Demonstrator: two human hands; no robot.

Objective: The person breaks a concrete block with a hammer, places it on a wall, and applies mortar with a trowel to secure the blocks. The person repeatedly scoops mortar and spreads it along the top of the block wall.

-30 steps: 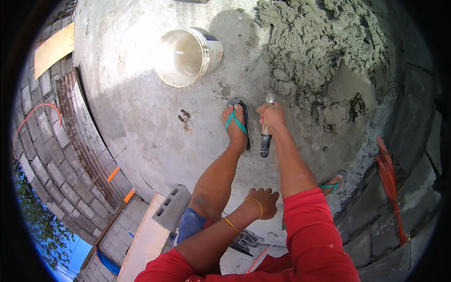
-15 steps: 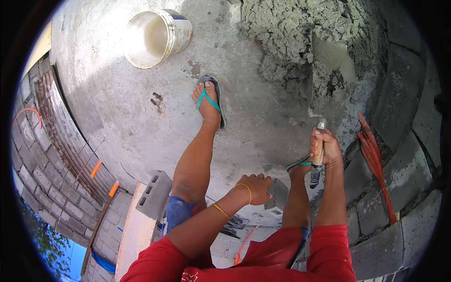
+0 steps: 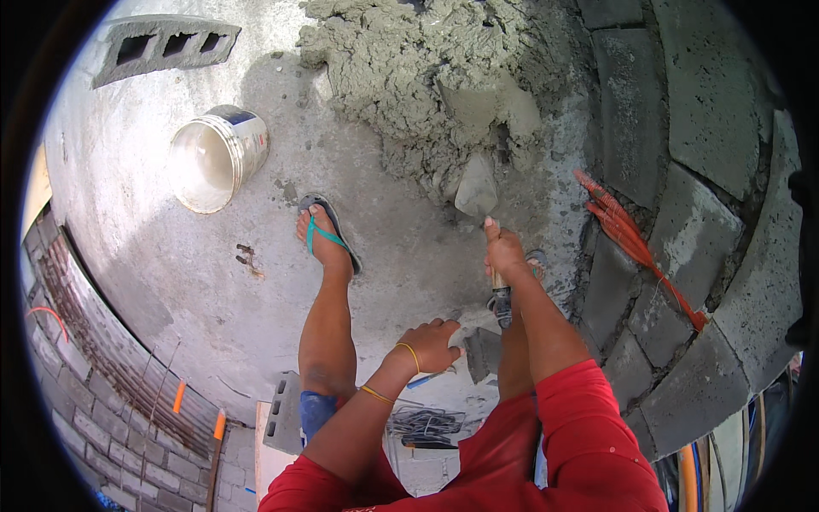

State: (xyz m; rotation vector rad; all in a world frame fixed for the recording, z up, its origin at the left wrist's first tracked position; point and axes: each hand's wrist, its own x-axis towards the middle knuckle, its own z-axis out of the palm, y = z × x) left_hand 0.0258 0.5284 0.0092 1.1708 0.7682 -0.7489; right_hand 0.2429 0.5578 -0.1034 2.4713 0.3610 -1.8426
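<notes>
My right hand [image 3: 508, 254] is closed round the handle of a trowel [image 3: 476, 188], thumb stretched along it toward the blade. The blade's tip meets the near edge of a rough heap of wet grey mortar [image 3: 384, 94], which bears a smooth, smeared patch. My left hand [image 3: 433, 343], with yellow bands at its wrist, hangs by my knees beside a small grey block [image 3: 484, 355]. Its fingers are loosely bent and the thumb stands apart; nothing shows held, though the palm is hidden.
A white bucket [image 3: 249, 141] lies tipped at the far left, near a hollow block [image 3: 166, 49]. Another hollow block [image 3: 283, 414] sits by my left leg. Block masonry [image 3: 699, 222] rises on the right, with orange tubing [image 3: 627, 229] along it. Wire [image 3: 426, 421] lies below my left hand.
The view has shifted to the right and forward. The trowel has turned from edge-on to showing its blade's face, and lies lower against the heap. My left hand has moved slightly away from the small block.
</notes>
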